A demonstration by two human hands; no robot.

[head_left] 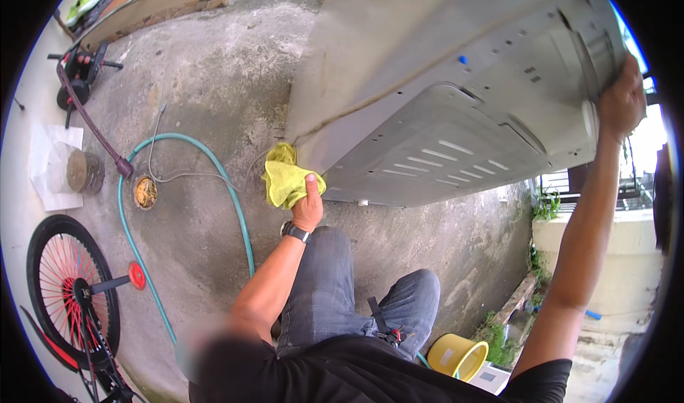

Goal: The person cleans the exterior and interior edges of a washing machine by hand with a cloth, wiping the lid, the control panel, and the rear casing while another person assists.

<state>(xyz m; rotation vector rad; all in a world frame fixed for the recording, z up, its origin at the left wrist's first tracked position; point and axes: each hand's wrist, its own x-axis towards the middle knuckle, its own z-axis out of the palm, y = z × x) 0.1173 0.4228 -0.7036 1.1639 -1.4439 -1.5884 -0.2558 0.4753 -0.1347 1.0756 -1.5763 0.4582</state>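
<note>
A large grey metal appliance [399, 143], looking like a washing machine with a vented back panel, fills the upper right of the head view. My left hand [308, 207] grips a crumpled yellow-green cloth [285, 178] against the appliance's lower left corner. At the far right, my right hand [624, 100] is closed over the appliance's edge, its fingertips partly hidden. A cord [370, 104] runs along the metal side and trails off near the cloth.
On the concrete floor a teal hose [242, 218] loops around a round drain [145, 192]. A bicycle wheel [71, 289] stands at left, below a clear container [85, 173] and a hose reel [82, 71]. A yellow bucket [445, 355] sits at lower right, near plants [499, 339].
</note>
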